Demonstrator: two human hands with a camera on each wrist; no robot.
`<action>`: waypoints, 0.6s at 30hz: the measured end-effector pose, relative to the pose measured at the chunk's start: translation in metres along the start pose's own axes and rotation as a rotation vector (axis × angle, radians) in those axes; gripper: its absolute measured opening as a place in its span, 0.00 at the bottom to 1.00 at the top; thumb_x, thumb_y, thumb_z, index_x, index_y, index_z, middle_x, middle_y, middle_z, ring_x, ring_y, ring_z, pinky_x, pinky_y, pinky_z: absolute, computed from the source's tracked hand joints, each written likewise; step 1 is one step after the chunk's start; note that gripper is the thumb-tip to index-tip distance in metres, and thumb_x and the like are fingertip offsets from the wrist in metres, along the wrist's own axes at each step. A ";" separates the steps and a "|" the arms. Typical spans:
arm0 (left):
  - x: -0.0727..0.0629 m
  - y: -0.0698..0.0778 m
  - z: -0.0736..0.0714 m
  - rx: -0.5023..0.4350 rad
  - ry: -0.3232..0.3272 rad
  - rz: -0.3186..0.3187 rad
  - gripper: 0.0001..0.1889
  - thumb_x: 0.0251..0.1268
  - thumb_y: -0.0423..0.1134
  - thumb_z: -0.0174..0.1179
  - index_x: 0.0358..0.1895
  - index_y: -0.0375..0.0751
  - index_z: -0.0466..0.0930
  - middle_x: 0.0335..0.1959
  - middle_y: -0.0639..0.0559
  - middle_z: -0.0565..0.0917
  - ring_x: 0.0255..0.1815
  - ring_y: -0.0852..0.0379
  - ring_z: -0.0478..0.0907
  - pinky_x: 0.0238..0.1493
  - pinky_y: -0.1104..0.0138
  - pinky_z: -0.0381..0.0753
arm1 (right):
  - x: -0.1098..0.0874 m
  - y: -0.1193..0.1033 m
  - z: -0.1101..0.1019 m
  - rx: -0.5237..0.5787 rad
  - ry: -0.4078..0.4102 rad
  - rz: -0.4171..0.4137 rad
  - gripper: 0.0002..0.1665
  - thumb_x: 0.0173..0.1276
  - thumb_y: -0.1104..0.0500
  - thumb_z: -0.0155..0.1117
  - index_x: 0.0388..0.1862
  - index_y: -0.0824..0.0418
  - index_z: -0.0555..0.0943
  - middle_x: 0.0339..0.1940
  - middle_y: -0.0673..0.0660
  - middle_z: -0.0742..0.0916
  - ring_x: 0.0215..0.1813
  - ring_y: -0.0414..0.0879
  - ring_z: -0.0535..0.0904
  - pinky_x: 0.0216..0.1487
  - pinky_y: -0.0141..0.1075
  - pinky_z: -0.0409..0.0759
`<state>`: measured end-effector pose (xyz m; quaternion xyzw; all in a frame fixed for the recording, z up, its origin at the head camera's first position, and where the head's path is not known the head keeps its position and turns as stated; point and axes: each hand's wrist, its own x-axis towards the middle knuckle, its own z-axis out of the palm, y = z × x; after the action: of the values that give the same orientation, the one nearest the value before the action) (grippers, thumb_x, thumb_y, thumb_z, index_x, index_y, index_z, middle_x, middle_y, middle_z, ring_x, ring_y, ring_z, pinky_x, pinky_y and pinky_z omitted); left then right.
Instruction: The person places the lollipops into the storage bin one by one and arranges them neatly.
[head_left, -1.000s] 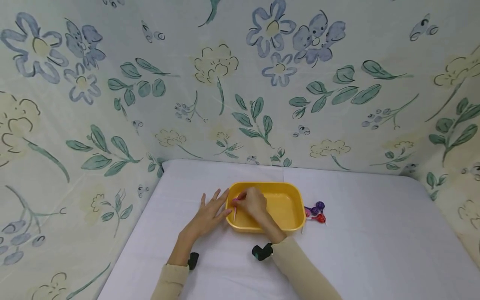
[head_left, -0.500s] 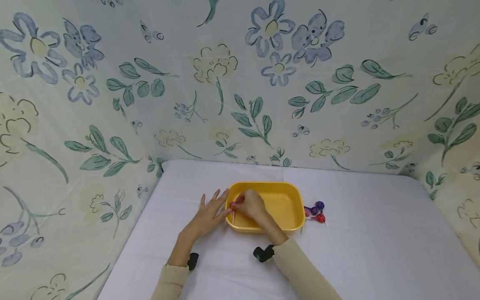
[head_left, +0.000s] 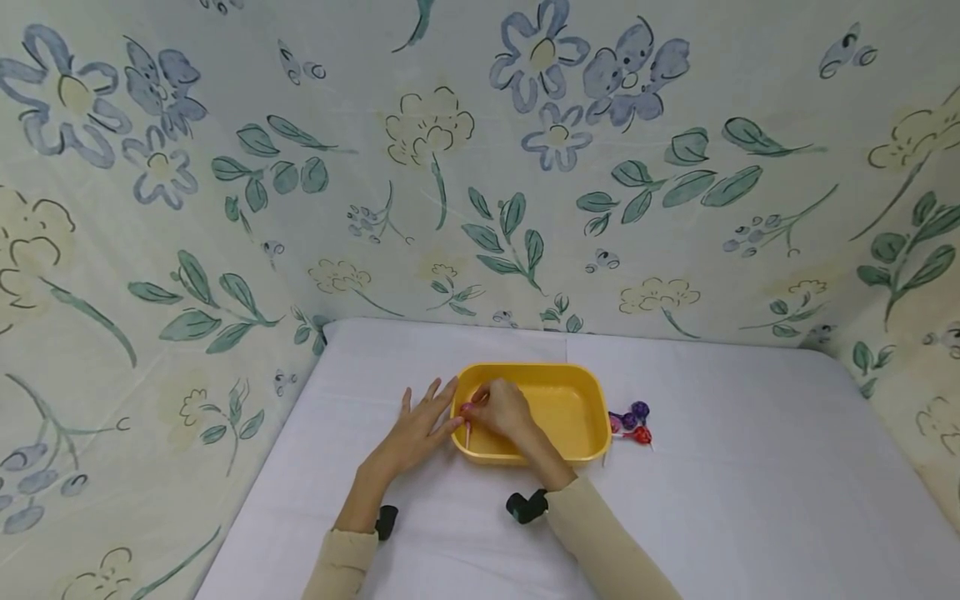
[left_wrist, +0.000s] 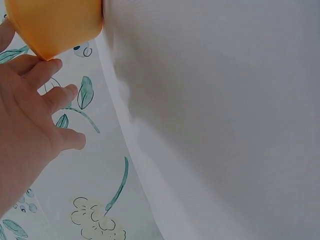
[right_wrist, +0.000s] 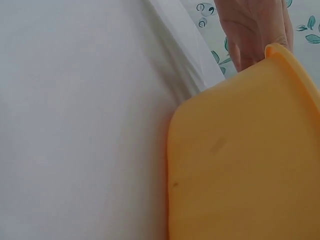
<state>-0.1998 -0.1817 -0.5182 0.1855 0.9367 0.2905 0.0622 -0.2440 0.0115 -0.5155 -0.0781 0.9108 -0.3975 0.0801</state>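
A yellow plastic tray (head_left: pixel 566 417) with raised walls lies on the white-covered table in the head view. My right hand (head_left: pixel 508 410) reaches inside its left end and pinches a pink lollipop (head_left: pixel 467 409) there, the white stick pointing toward me. Outside that same end, my left hand (head_left: pixel 415 429) spreads its fingers against the wall, the thumb at the rim. The left wrist view has the left hand (left_wrist: pixel 30 107) below the tray's corner (left_wrist: pixel 62 25). In the right wrist view the tray wall (right_wrist: pixel 245 155) hides the right fingers and the lollipop; the left hand (right_wrist: pixel 257 25) shows behind it.
Just right of the tray lie several loose lollipops: purple ones (head_left: pixel 640 410), a red one (head_left: pixel 642 436) and a pink one (head_left: pixel 615 425). White cloth (head_left: pixel 750 467) covers the table. Floral fabric (head_left: pixel 480 208) hangs behind and at both sides.
My right hand has lowered the pink lollipop slightly toward the tray's left wall, then stayed almost still. The left hand and the tray have not moved.
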 end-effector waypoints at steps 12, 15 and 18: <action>0.001 0.001 -0.001 -0.013 0.008 0.011 0.38 0.81 0.59 0.49 0.85 0.50 0.48 0.85 0.52 0.57 0.88 0.40 0.46 0.82 0.31 0.29 | 0.001 0.002 -0.002 0.015 -0.032 0.006 0.15 0.64 0.54 0.78 0.40 0.65 0.89 0.33 0.57 0.90 0.29 0.45 0.79 0.30 0.28 0.79; 0.000 0.001 -0.001 -0.018 0.006 0.009 0.38 0.81 0.58 0.50 0.85 0.51 0.48 0.85 0.52 0.57 0.88 0.40 0.45 0.82 0.32 0.29 | 0.000 0.002 -0.004 0.011 -0.052 0.004 0.16 0.63 0.54 0.79 0.41 0.65 0.89 0.35 0.57 0.90 0.31 0.45 0.79 0.32 0.29 0.80; 0.001 0.000 0.001 -0.015 0.004 0.012 0.38 0.81 0.57 0.50 0.85 0.52 0.47 0.85 0.53 0.57 0.88 0.41 0.45 0.82 0.32 0.29 | -0.003 0.002 -0.009 -0.005 -0.073 0.007 0.20 0.61 0.52 0.81 0.43 0.65 0.90 0.40 0.58 0.91 0.35 0.45 0.80 0.37 0.31 0.84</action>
<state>-0.2003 -0.1810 -0.5189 0.1898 0.9335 0.2982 0.0599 -0.2430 0.0195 -0.5108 -0.0898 0.9084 -0.3920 0.1146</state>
